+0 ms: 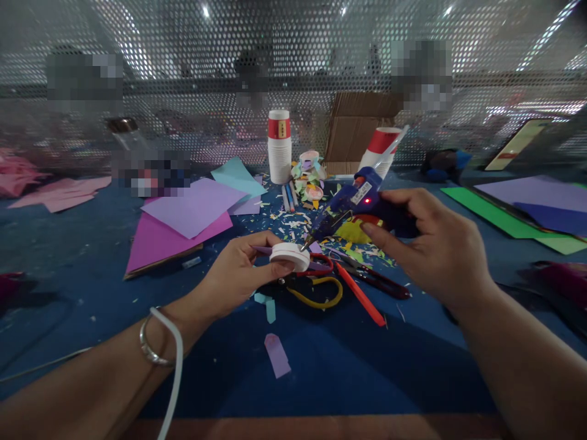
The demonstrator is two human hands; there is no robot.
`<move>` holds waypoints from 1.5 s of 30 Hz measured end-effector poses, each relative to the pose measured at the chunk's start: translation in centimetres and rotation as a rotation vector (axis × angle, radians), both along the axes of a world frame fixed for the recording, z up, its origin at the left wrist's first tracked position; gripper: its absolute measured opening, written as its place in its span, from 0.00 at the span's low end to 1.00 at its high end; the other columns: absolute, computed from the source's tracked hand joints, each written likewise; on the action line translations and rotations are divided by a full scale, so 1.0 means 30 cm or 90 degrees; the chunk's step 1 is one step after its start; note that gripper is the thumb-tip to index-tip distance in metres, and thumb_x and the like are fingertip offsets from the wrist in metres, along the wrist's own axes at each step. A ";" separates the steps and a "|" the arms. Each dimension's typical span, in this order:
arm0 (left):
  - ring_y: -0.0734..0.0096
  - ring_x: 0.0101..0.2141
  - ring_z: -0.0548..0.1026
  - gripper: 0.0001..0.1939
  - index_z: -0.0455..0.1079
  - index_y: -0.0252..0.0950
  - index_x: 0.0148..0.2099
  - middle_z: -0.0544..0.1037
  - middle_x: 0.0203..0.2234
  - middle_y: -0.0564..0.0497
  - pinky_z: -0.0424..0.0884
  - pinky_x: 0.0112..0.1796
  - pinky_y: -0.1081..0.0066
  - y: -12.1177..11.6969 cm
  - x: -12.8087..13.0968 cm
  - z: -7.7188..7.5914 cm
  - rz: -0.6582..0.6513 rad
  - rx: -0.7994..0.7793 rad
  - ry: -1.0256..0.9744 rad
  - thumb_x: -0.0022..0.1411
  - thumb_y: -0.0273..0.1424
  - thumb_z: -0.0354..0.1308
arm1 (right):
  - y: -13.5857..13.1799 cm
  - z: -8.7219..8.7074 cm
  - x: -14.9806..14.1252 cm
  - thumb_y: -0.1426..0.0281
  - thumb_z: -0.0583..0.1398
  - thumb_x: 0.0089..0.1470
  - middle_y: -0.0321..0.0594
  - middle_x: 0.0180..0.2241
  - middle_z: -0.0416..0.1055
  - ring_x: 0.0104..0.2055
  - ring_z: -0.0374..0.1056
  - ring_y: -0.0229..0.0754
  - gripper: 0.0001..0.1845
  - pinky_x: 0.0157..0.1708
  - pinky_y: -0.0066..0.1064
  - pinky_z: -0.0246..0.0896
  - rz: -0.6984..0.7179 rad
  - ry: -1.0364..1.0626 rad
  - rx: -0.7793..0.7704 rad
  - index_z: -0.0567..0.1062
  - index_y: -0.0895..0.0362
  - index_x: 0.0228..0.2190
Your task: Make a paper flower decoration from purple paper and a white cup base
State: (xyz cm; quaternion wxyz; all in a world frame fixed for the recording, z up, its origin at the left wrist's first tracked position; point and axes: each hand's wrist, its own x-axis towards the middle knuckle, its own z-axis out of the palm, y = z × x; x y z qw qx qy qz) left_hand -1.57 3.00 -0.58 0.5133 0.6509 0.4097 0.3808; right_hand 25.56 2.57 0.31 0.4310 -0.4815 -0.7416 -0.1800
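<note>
My left hand (250,269) pinches a white round piece (290,256), which looks like the cut-off bottom of a paper cup. Purple paper sticks out at its sides. A blue hot glue gun (351,201) with a lit red light is gripped in my right hand (433,244). Its metal nozzle points down to the left and meets the rim of the white piece, or sits just over it. Under the hands lie scissors (328,299) with red and yellow handles, an orange-red craft knife (362,296) and dark-handled snips (380,282).
Paper scraps (293,223) litter the middle of the blue table. Stacked paper cups (279,153) stand behind, beside several pens (290,198). Purple sheets (192,205) lie left, green sheets (486,214) right. Cardboard (348,131) leans against a perforated metal screen (192,91).
</note>
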 end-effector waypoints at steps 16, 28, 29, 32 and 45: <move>0.70 0.34 0.75 0.06 0.74 0.38 0.33 0.80 0.30 0.52 0.66 0.36 0.69 0.004 -0.003 0.002 0.002 0.014 0.015 0.54 0.31 0.68 | -0.008 -0.001 0.010 0.56 0.62 0.59 0.37 0.37 0.80 0.35 0.78 0.42 0.17 0.36 0.32 0.73 0.004 -0.005 0.006 0.75 0.55 0.43; 0.68 0.33 0.75 0.06 0.74 0.38 0.33 0.80 0.30 0.51 0.69 0.37 0.67 0.004 -0.004 -0.002 0.027 0.021 0.035 0.54 0.31 0.67 | -0.013 0.001 0.010 0.58 0.63 0.59 0.39 0.39 0.81 0.37 0.79 0.44 0.17 0.38 0.34 0.74 -0.010 -0.008 0.004 0.76 0.56 0.45; 0.68 0.34 0.75 0.06 0.74 0.38 0.33 0.80 0.30 0.51 0.69 0.37 0.67 0.004 -0.004 -0.002 0.027 0.017 0.034 0.54 0.31 0.68 | -0.015 0.003 0.009 0.58 0.63 0.59 0.40 0.39 0.81 0.37 0.79 0.44 0.17 0.38 0.33 0.74 -0.013 -0.012 0.003 0.77 0.56 0.45; 0.68 0.33 0.75 0.07 0.73 0.37 0.33 0.80 0.30 0.51 0.70 0.37 0.67 0.006 -0.003 -0.001 0.030 0.011 0.036 0.52 0.31 0.68 | -0.020 0.009 0.008 0.58 0.63 0.59 0.40 0.39 0.81 0.37 0.79 0.44 0.17 0.38 0.32 0.74 -0.011 -0.017 0.009 0.77 0.57 0.44; 0.69 0.33 0.74 0.06 0.73 0.38 0.33 0.78 0.29 0.52 0.72 0.38 0.65 0.004 -0.004 -0.005 0.036 0.011 0.032 0.53 0.31 0.68 | -0.021 0.010 0.010 0.57 0.63 0.60 0.39 0.39 0.82 0.38 0.79 0.45 0.15 0.39 0.34 0.75 -0.006 -0.013 0.020 0.76 0.54 0.43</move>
